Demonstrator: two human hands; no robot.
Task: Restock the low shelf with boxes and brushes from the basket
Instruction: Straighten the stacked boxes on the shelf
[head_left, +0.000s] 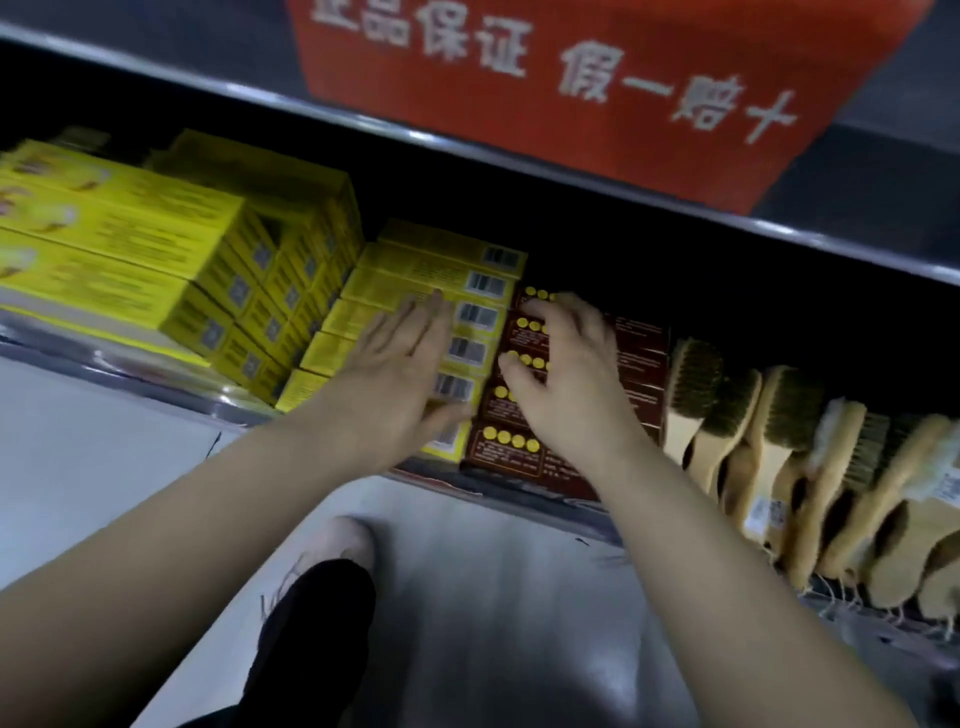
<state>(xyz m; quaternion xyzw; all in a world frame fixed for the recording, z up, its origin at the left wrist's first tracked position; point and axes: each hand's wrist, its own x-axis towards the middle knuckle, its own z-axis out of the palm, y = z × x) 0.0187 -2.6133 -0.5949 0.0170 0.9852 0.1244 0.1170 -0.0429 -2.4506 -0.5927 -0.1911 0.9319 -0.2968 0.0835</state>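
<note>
On the low shelf a row of small yellow boxes with barcodes stands next to a row of dark red boxes with yellow dots. My left hand lies flat with straight fingers on the yellow boxes. My right hand rests on top of the dark red boxes, its fingers bent over their upper edges. To the right stands a row of wooden brushes with pale handles. The basket is out of view.
Larger yellow boxes are stacked at the left of the shelf. A grey upper shelf edge with a red sign overhangs. Below lie the shiny floor and my shoe and dark trouser leg.
</note>
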